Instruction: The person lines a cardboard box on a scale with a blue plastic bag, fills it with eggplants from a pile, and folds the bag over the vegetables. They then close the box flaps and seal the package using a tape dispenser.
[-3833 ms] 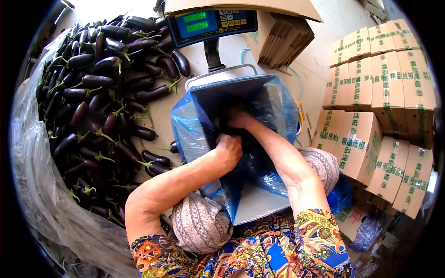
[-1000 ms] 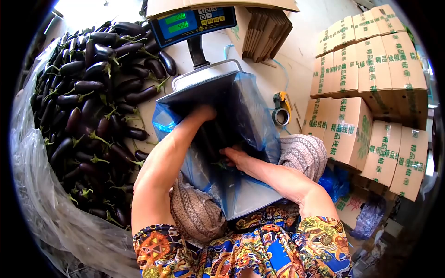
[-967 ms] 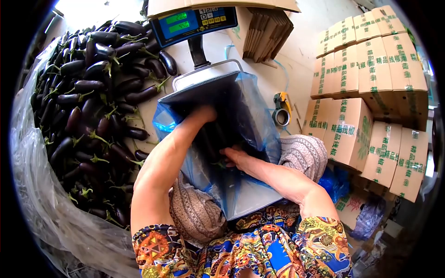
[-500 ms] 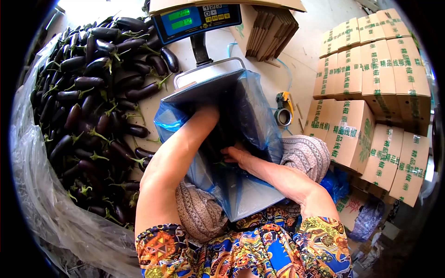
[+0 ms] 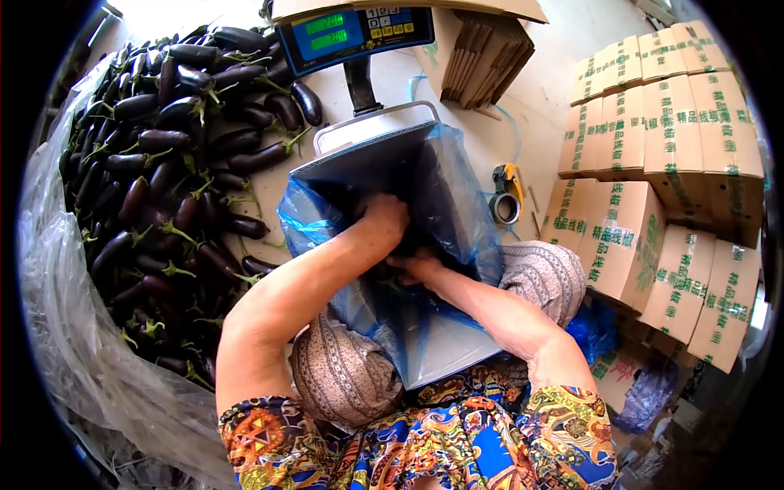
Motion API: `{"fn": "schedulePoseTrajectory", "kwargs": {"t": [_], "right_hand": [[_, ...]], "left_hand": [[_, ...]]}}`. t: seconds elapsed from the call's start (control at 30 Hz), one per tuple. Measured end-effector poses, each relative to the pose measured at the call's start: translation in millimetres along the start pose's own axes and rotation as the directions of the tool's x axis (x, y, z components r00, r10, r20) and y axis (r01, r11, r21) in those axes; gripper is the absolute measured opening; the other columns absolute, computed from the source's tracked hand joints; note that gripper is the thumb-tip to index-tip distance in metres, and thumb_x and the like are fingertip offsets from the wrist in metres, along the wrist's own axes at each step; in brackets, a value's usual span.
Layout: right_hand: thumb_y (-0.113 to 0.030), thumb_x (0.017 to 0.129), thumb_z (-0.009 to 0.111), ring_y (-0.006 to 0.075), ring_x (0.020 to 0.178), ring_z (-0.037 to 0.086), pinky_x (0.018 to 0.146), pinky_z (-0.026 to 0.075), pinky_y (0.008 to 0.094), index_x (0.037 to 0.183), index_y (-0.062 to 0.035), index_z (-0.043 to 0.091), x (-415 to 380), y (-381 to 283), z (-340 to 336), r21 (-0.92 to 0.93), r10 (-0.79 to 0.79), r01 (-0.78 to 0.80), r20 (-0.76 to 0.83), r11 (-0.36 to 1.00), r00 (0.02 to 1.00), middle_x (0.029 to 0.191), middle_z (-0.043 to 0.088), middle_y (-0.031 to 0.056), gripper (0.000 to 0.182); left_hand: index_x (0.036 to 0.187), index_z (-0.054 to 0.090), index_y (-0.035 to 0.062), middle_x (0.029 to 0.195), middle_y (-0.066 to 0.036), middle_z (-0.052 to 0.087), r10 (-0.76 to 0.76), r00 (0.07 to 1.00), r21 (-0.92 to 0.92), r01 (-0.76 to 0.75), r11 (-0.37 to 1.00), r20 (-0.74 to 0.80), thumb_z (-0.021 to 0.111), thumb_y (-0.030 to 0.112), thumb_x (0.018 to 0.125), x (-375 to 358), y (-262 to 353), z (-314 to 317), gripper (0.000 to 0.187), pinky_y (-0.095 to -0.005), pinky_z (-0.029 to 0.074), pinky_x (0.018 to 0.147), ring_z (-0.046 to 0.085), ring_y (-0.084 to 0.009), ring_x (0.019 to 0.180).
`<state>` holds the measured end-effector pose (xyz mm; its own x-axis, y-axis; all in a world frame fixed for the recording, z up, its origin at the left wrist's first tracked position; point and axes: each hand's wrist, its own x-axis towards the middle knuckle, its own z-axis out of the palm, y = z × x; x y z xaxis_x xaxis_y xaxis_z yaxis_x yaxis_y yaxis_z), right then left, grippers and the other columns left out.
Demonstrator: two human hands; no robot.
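Inside the translucent blue plastic bag (image 5: 306, 211)
Your left hand (image 5: 387, 219) was at eleven o'clock from your right hand (image 5: 420, 267); I couldn't tell either's opening or hold.

Left hand (image 5: 387, 220) inside blue bag (image 5: 305, 209)

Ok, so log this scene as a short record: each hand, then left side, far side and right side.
Left hand: inside a translucent blue plastic liner, fingers hidden in shadow
Right hand: also inside, nearer the body, grip unclear
Left side: heap of dark purple eggplants, clear plastic sheeting beside it
Far side: blue digital scale display on a black post
Right side: yellow tape dispenser, stacked brown cartons with green print
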<state>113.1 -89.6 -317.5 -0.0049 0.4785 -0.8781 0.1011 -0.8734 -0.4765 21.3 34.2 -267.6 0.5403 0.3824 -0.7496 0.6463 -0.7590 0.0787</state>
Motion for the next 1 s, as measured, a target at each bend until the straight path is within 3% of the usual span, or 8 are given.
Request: {"fn": "schedulePoseTrajectory", "kwargs": {"t": [0.17, 0.3, 0.33, 0.5, 0.67, 0.8, 0.97, 1.0], "right_hand": [[-0.038, 0.082, 0.075, 0.0264, 0.072, 0.067, 0.060, 0.056, 0.0334, 0.116, 0.0011, 0.062, 27, 13, -1, -0.370, -0.138, 0.098, -0.084, 0.924, 0.987, 0.084, 0.069, 0.0123, 0.053], [-0.053, 0.084, 0.067, 0.0334, 0.075, 0.069, 0.067, 0.055, 0.0414, 0.097, 0.0022, 0.071, 19, 2, -10, -0.875, -0.319, 0.208, 0.065, 0.437, 0.945, 0.075, 0.070, 0.0175, 0.056], [-0.058, 0.084, 0.062, 0.0382, 0.084, 0.069, 0.074, 0.055, 0.0447, 0.087, 0.0025, 0.073, 0, -13, -14, -0.881, -0.404, 0.374, 0.242, 0.289, 0.882, 0.086, 0.070, 0.0235, 0.061], [-0.044, 0.092, 0.057, 0.0382, 0.100, 0.066, 0.088, 0.052, 0.0450, 0.105, -0.0025, 0.072, -53, -60, 0, -0.884, 0.143, 0.432, 0.411, -0.180, 0.900, 0.111, 0.068, 0.0198, 0.046], [-0.052, 0.096, 0.045, 0.0412, 0.099, 0.064, 0.089, 0.051, 0.0460, 0.101, -0.0004, 0.071, -66, -79, -20, -0.917, 0.149, 0.396, 0.387, -0.039, 0.910, 0.104, 0.068, 0.0242, 0.058], [-0.044, 0.091, 0.059, 0.0432, 0.098, 0.064, 0.087, 0.052, 0.0466, 0.096, 0.0008, 0.070, -83, -100, -43, -0.877, 0.002, 0.429, 0.440, 0.218, 0.898, 0.100, 0.067, 0.0258, 0.046], [-0.020, 0.084, 0.061, 0.0386, 0.098, 0.066, 0.085, 0.054, 0.0444, 0.095, -0.0018, 0.072, -64, -35, -28, -0.903, 0.223, 0.377, 0.331, -0.207, 0.917, 0.101, 0.069, 0.0224, 0.025], [-0.017, 0.082, 0.059, 0.0387, 0.099, 0.066, 0.085, 0.054, 0.0450, 0.097, -0.0023, 0.072, -60, -28, -31, -0.898, 0.208, 0.394, 0.354, -0.197, 0.912, 0.102, 0.069, 0.0222, 0.024]], "left_hand": [[0.109, 0.070, 0.0055, 0.105, -0.019, 0.069, 0.206, 0.957, -0.191, -0.246, 0.950, -0.206, 0.067, 0.015, 0.082, -40, -38, -6, 0.029, -0.0390, 0.056, 0.078, 0.068, -0.0331, 0.097], [0.123, 0.059, 0.0012, 0.089, -0.015, 0.071, -0.154, 0.405, -0.378, -0.563, 0.735, -0.901, 0.062, 0.005, 0.088, -118, -60, -25, 0.036, -0.0356, 0.056, 0.080, 0.070, -0.0283, 0.084], [0.123, 0.059, 0.0019, 0.088, -0.012, 0.071, -0.329, 0.427, -0.536, -0.595, 0.599, -0.842, 0.060, 0.003, 0.090, -139, -66, -22, 0.034, -0.0325, 0.055, 0.079, 0.070, -0.0230, 0.083], [0.121, 0.060, 0.0017, 0.089, -0.006, 0.069, -0.827, 0.394, -0.784, -0.614, 0.088, -0.401, 0.052, 0.005, 0.097, -168, -98, 75, 0.026, -0.0252, 0.053, 0.076, 0.067, -0.0135, 0.082], [0.121, 0.061, 0.0008, 0.092, -0.006, 0.069, -0.863, 0.473, -0.841, -0.528, -0.115, -0.179, 0.053, 0.007, 0.097, -160, -77, 172, 0.025, -0.0227, 0.051, 0.073, 0.064, -0.0103, 0.081], [0.119, 0.061, -0.0003, 0.092, -0.005, 0.069, -0.823, 0.547, -0.835, -0.517, -0.188, -0.154, 0.052, 0.007, 0.098, -154, -66, 187, 0.024, -0.0206, 0.050, 0.072, 0.064, -0.0088, 0.081], [0.116, 0.063, 0.0031, 0.092, -0.005, 0.070, -0.815, 0.557, -0.888, -0.442, -0.128, -0.159, 0.059, 0.006, 0.091, -117, -69, 213, 0.025, -0.0250, 0.052, 0.074, 0.066, -0.0162, 0.079], [0.119, 0.061, 0.0045, 0.099, -0.008, 0.068, -0.824, 0.462, -0.918, -0.362, 0.162, -0.328, 0.061, 0.004, 0.086, -106, -72, 226, 0.033, -0.0290, 0.052, 0.079, 0.065, -0.0226, 0.087]]}}
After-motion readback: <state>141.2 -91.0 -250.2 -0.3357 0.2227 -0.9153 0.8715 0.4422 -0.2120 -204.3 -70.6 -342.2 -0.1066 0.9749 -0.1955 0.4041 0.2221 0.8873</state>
